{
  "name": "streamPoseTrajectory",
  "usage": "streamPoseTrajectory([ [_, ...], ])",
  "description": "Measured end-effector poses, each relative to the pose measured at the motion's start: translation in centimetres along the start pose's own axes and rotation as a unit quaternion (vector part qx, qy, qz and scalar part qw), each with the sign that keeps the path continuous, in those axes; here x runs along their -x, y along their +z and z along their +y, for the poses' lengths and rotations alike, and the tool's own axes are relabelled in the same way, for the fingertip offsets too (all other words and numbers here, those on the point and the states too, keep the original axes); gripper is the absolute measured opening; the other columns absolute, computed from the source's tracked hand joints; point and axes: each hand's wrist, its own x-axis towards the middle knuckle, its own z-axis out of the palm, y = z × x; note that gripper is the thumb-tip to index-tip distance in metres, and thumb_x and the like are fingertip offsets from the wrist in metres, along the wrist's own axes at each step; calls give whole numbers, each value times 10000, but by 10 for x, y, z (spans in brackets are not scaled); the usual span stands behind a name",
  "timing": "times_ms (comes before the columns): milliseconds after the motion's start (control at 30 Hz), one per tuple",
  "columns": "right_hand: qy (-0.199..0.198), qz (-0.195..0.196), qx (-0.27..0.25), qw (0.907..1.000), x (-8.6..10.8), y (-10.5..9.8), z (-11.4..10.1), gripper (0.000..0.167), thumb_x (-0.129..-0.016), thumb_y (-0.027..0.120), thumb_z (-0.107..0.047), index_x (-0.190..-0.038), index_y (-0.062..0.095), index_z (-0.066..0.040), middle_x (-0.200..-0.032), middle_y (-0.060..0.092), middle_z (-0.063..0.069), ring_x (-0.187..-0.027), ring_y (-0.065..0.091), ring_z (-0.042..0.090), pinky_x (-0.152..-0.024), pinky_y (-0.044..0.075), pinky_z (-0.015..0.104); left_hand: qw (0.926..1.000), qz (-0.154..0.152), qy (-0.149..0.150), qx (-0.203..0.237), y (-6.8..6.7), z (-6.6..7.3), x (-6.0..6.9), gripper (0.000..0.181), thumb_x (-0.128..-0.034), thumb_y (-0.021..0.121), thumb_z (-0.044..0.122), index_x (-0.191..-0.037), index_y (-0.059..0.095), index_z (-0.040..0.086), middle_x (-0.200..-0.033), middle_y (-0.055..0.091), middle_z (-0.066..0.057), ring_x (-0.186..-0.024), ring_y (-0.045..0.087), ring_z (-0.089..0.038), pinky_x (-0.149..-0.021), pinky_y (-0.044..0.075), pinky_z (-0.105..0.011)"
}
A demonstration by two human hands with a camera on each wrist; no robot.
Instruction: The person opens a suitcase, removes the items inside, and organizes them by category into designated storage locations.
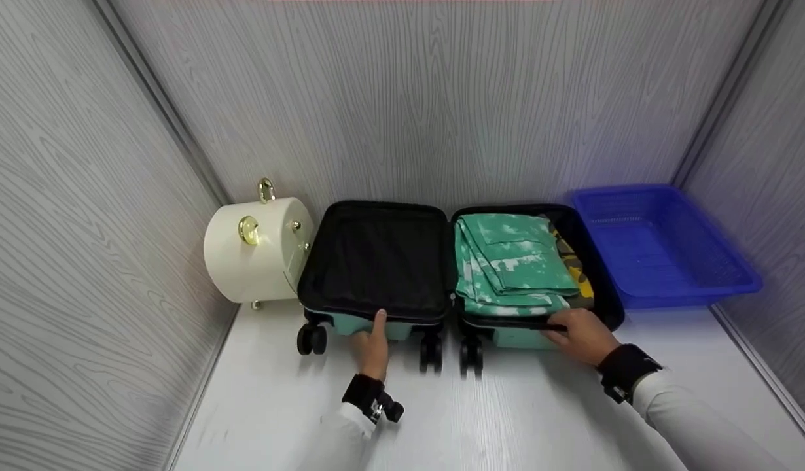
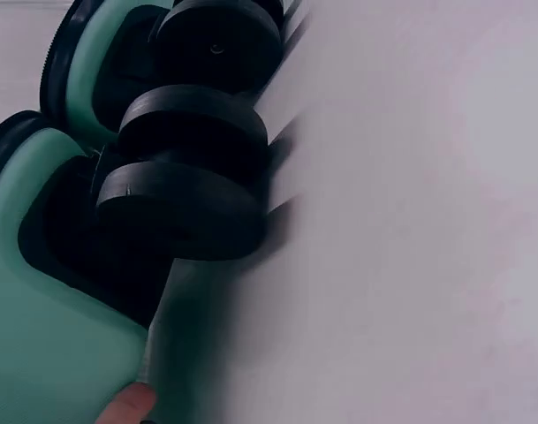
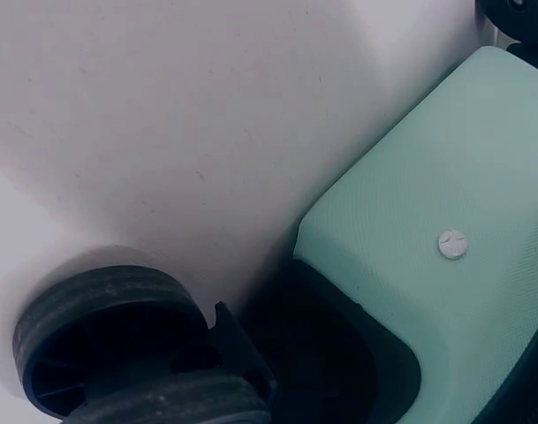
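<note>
Green folded clothes (image 1: 521,252) lie packed in an open suitcase (image 1: 379,258), closing apparently still ahead, as left hand (image 1: 374,348) and right hand (image 1: 584,335), apart, grip it from the near side.

The left hand (image 1: 371,348) and the right hand (image 1: 584,335) are bare. Behind the left fingers, a black wristband (image 1: 360,391) carries a small black block (image 1: 394,411) and a silvery part (image 1: 376,411). Behind the right fingers is another black band (image 1: 627,367). Farther from the fingers, the left sleeve (image 1: 340,437) and the right sleeve (image 1: 697,413) are white, long and plain.
</note>
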Motion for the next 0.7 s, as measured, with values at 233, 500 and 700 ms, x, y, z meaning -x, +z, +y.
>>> streamPoseTrajectory([
  [233, -19, 25, -40, 10000, -1, 1, 2, 114, -980, 819, -154, -870, 786, -157, -842, 749, -6, -815, 731, 232, -766, 600, 456, 9983, -162, -376, 411, 1, -5, 5, 1049, -1050, 532, 712, -1623, 326, -143, -1706, 321, -348, -1550, 386, -532, -1221, 429, -632],
  [500, -170, 14, 21, 9999, 0, 1, 4, 43, -988, 805, -149, -961, 811, -115, -920, 782, 46, -888, 750, 276, -826, 611, 495, 9855, -546, -586, 1499, 1, -7, 10, 892, -1101, 553, 544, -1693, 233, -42, -1770, 204, -272, -1640, 255, -476, -1227, 449, -598],
  [700, -344, 84, 66, 9993, -2, -2, 2, 58, -984, 812, -156, -938, 802, -123, -889, 771, 28, -851, 743, 264, -782, 606, 469, 9760, -560, -705, 1984, -1, -4, 7, 821, -1097, 558, 455, -1693, 251, -20, -1767, 168, -271, -1639, 236, -489, -1223, 447, -615],
])
